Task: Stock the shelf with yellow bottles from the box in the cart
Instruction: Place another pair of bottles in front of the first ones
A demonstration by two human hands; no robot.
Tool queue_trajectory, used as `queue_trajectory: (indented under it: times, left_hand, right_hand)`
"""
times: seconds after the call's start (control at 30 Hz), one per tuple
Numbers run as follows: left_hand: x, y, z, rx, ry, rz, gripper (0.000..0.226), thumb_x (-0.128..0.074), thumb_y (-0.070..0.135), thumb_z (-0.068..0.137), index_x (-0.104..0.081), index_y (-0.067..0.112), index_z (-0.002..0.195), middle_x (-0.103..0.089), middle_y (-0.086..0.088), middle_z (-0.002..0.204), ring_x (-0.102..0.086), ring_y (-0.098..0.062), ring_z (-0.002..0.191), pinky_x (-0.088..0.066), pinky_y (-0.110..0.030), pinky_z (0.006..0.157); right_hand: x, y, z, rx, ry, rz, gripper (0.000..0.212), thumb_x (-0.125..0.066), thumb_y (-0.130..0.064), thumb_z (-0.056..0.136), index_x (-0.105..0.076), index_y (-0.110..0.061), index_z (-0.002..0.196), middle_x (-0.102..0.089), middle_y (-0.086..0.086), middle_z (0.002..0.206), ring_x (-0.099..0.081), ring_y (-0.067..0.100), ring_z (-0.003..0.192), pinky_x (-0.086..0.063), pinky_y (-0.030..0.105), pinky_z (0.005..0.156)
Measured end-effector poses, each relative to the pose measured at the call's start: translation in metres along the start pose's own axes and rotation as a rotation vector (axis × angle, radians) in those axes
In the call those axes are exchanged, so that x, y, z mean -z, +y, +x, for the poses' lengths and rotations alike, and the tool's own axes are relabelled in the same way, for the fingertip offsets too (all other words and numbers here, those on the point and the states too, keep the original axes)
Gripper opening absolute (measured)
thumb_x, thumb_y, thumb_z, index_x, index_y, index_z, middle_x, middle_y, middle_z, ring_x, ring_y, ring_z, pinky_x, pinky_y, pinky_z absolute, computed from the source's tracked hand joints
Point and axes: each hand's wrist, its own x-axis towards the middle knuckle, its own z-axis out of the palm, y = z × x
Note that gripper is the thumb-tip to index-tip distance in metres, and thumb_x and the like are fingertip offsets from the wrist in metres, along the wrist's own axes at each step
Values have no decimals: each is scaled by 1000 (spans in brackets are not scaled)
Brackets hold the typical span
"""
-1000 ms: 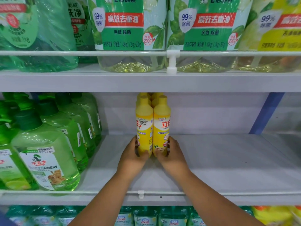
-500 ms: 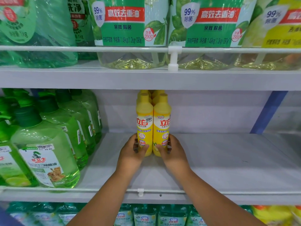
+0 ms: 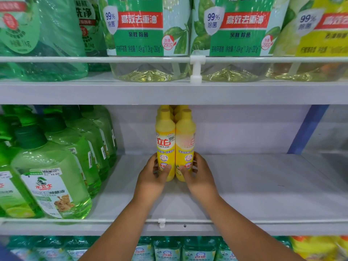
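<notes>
Two yellow bottles stand upright side by side on the middle shelf (image 3: 254,185), with more yellow caps showing behind them. My left hand (image 3: 150,178) grips the base of the left yellow bottle (image 3: 165,142), thumb across its front. The right yellow bottle (image 3: 185,142) is held low down by my right hand (image 3: 199,176), fingers round its outer side. The two bottles touch each other. The box and the cart are out of view.
Green pump bottles (image 3: 50,176) fill the shelf's left side. A low rail (image 3: 263,221) runs along the shelf's front edge. Large green-labelled detergent jugs (image 3: 146,34) stand on the shelf above. A blue upright (image 3: 308,129) rises at the back right. More bottles sit on the shelf below.
Both hands stay on the bottle bases. The two front bottles have turned slightly, their labels now facing more forward. The camera has dipped a little.
</notes>
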Motion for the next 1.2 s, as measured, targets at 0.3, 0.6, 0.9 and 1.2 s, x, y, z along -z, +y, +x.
queue_trajectory:
  times: [0.3,0.6,0.9,1.2]
  left_hand:
    - [2,3,0,23,4,10,39,-69,38,90,-59,33,128,-69,23,109,-63,15,92,-47,-2,73]
    - [7,3,6,67,-56,28,43,-71,42,88,-55,33,127,-69,13,118,-67,-9,106,-55,-29,90]
    - [23,47,28,-21,-113,35,97,-69,75,67,-30,43,149,-47,23,144,-50,-3,125,-48,-36,103]
    - [25,72,40,-121,-175,83,58,-65,34,94,-39,30,146,-61,13,131,-62,-10,114,-50,-29,94]
  right_hand:
    - [3,-10,-1,-11,8,-32,47,-72,-47,81,-59,-33,124,-67,-15,117,-64,3,106,-56,32,89]
    - [9,-24,-1,-75,-10,-91,42,-78,-41,82,-57,-27,115,-66,-11,110,-62,-1,95,-50,18,74]
    - [29,-66,19,-16,-84,55,97,-67,-54,88,-8,-26,160,-25,-8,163,-30,9,148,-34,42,119]
    - [31,-94,23,110,-183,-13,52,-60,-28,99,-36,-34,144,-58,-11,134,-60,11,117,-50,30,96]
